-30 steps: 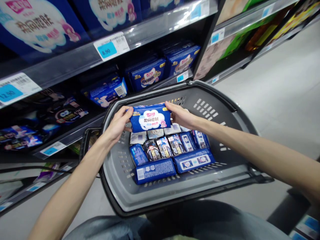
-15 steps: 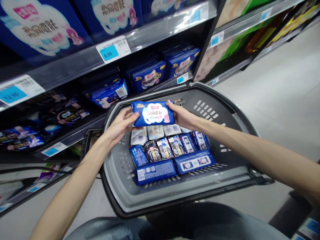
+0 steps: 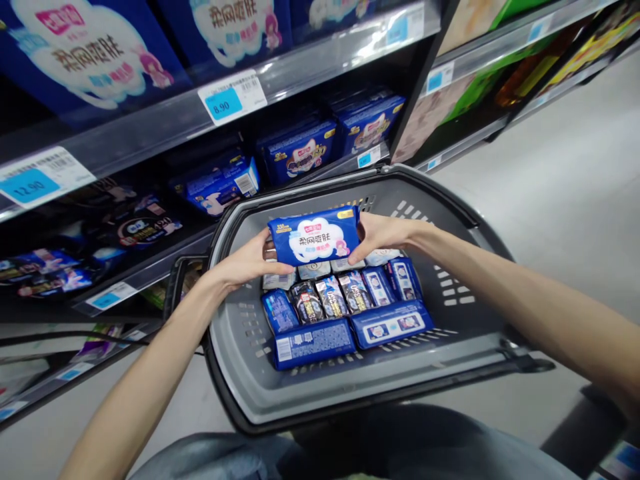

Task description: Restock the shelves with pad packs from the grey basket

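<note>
Between my hands is a blue sanitary pad pack (image 3: 316, 239) with a white cloud print, its front turned up toward me. My left hand (image 3: 253, 259) grips its left end, thumb along the lower edge. At the right end, my right hand (image 3: 376, 235) holds it with the thumb at the lower corner. The pack is over the far part of a grey shopping basket (image 3: 450, 353). Below it lie rows of packs: white ones partly hidden by the held pack, dark and blue ones (image 3: 330, 297) in the middle, and two long blue packs (image 3: 315, 343) in front.
Shelves with blue packs (image 3: 300, 153) stand just beyond the basket, with price tags (image 3: 233, 98) along their edges. A black basket handle (image 3: 525, 363) lies along the near right rim. Pale floor (image 3: 575, 193) shows at right, and my knees (image 3: 430, 440) are close below.
The pack has moved slightly right and nearer, tilting up at its right end. My right thumb has shifted from its upper corner to its lower corner; both hands still hold it.
</note>
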The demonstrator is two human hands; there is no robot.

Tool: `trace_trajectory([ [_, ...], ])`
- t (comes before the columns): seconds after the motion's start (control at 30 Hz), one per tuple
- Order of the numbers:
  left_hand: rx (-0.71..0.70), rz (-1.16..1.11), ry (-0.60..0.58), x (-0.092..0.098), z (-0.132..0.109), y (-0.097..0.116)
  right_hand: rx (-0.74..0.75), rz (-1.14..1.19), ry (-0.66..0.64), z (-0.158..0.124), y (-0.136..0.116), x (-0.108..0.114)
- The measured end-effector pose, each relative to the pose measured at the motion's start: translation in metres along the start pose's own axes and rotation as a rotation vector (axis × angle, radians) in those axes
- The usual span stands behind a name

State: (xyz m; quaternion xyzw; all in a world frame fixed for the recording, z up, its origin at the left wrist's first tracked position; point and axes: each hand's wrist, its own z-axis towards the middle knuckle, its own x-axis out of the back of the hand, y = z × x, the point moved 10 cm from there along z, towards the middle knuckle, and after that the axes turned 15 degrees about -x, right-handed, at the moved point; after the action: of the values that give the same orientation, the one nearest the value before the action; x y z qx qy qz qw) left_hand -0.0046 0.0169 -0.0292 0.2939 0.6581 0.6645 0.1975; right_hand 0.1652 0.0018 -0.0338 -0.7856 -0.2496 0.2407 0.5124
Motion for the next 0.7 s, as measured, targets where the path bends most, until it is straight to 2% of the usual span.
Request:
trace_trajectory([
  [0.17, 0.017, 0.076, 0.041, 0.005, 0.0, 0.001, -0.002, -0.133, 0.068, 0.002, 0.003, 0.005],
  [0.47, -0.018, 0.121, 0.055, 0.008, 0.003, 0.001, -0.03, -0.132, 0.139, 0.001, 0.003, 0.008],
  [0.6, -0.117, 0.169, 0.117, 0.014, 0.006, 0.007, -0.052, 0.023, 0.19, 0.002, 0.005, 0.017],
  [0.7, -0.158, 0.276, 0.156, 0.021, 0.006, 0.007, -0.088, 0.145, 0.151, 0.004, 0.012, 0.018],
])
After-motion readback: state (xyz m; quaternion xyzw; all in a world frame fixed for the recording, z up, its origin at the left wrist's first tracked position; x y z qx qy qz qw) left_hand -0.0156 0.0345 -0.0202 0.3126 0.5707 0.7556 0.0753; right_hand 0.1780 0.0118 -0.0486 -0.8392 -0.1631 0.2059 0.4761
